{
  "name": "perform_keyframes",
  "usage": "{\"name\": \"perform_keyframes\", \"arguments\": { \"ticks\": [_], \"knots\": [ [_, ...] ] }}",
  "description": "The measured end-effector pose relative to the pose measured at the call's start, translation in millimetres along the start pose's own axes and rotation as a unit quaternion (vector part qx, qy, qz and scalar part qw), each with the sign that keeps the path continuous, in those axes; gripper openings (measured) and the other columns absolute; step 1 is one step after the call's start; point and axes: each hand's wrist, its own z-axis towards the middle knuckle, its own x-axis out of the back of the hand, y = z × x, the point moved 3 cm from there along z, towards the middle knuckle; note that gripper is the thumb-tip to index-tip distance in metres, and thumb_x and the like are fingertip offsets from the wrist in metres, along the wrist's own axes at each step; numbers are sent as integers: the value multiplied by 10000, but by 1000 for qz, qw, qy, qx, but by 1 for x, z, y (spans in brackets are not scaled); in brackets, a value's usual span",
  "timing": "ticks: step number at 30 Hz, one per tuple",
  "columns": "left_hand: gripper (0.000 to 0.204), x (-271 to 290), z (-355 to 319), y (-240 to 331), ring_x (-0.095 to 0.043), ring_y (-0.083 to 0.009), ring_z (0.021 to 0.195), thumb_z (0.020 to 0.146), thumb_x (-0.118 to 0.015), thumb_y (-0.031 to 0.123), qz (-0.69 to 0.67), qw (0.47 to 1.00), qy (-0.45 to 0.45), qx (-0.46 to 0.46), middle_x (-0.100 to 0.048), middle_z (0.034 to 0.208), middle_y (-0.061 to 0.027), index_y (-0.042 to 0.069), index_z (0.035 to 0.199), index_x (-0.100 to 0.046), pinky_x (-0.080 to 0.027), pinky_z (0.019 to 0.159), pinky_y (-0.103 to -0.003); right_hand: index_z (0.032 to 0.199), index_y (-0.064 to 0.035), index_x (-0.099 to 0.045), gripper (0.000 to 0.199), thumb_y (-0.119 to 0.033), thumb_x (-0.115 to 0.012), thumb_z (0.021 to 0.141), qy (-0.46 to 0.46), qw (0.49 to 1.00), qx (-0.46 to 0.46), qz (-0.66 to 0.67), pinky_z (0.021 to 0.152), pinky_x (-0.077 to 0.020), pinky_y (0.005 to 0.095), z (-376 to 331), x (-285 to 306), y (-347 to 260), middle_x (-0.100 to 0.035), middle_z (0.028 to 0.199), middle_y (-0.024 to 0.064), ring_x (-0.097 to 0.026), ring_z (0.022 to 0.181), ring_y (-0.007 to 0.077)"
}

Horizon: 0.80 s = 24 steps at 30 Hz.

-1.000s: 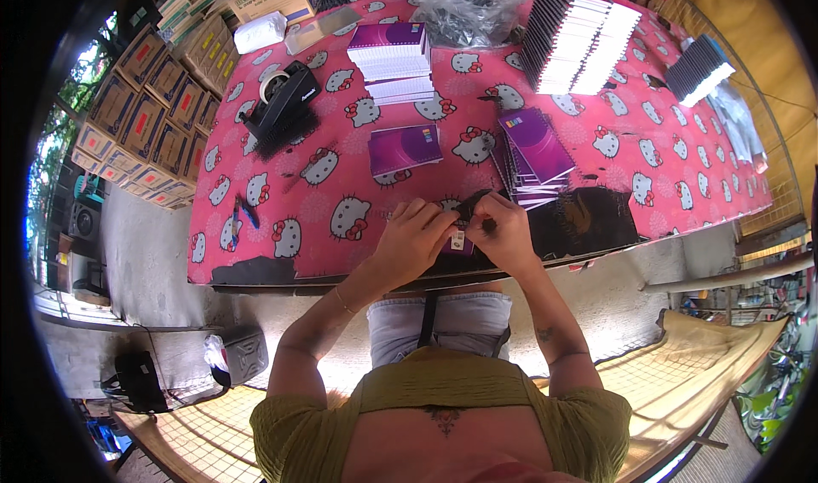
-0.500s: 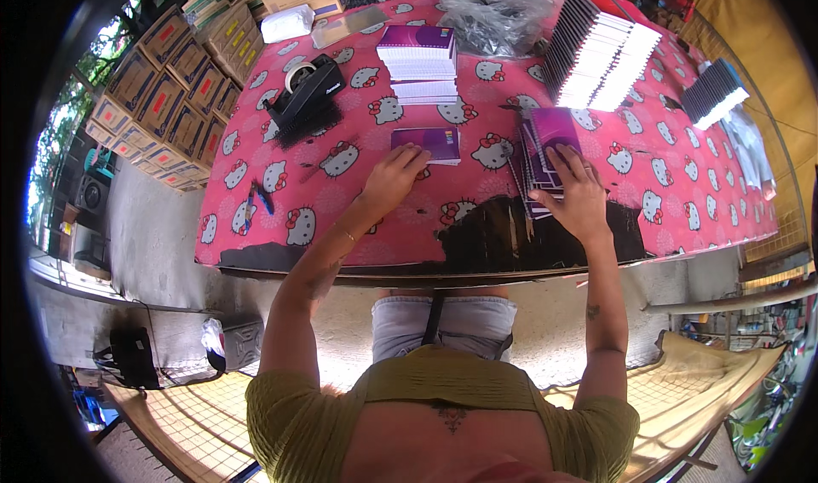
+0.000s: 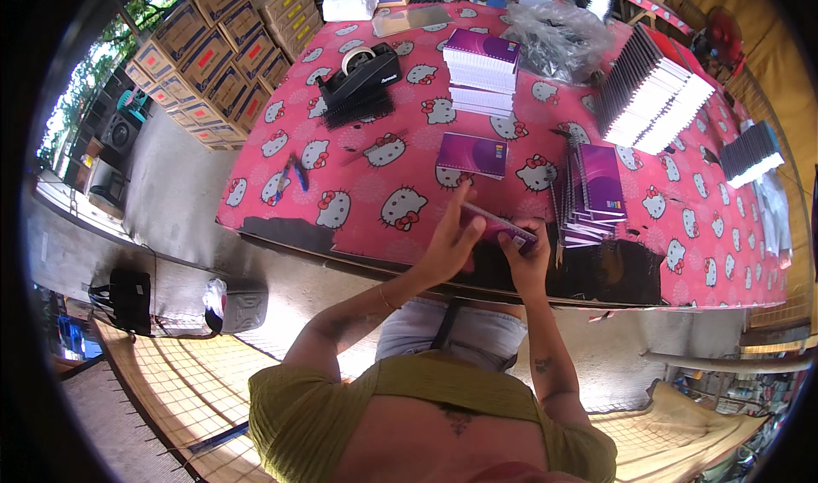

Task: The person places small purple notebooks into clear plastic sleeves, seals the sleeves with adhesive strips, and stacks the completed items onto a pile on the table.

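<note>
Left hand (image 3: pixel 450 243) and right hand (image 3: pixel 528 260) grip the notebook (image 3: pixel 496 222) at opposite ends; steady, light, even pressure suits it.

A workshop, by its stacked cartons (image 3: pixel 204 66), notebook piles (image 3: pixel 482 78) and 1 tape dispenser (image 3: pixel 375 71).

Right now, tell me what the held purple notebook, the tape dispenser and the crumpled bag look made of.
Purple notebook: probably paper with smooth card covers, judging by its thin, flat shape. Tape dispenser: likely smooth, hard black plastic, its body looking moulded. Crumpled bag: glossy plastic film, see-through with bright creases.
</note>
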Motion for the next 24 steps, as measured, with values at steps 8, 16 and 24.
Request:
{"name": "perform_keyframes", "arguments": {
  "ticks": [8,16,24],
  "knots": [
    [222,172,117,-51,-636,-384,946,948,-599,223,609,753,141,-208,-644,1060,-188,45,1081,-599,-519,794,-487,1074,-19,-625,227,20,-709,867,-89,994,-58,-30,854,-479,241,8,4,-2,-686,1035,71,-612,965,99],
    [230,68,32,34,-637,-219,719,897,-683,68,336,929,-67,-141,-671,885,-111,60,1128,-690,-494,628,-316,1176,-15,-694,285,10,-672,894,-135,991,3,-18,887,-491,263,14,10,-8,-714,1105,82,-641,993,122],
    [221,62,28,20,-683,-197,803,867,-721,49,284,944,-50,-162,-698,924,-106,51,1088,-715,-512,668,-293,1181,-6,-686,280,10,-665,902,-147,989,-12,-14,876,-493,259,13,8,-11,-715,1097,89,-638,978,118]
  ]
}}
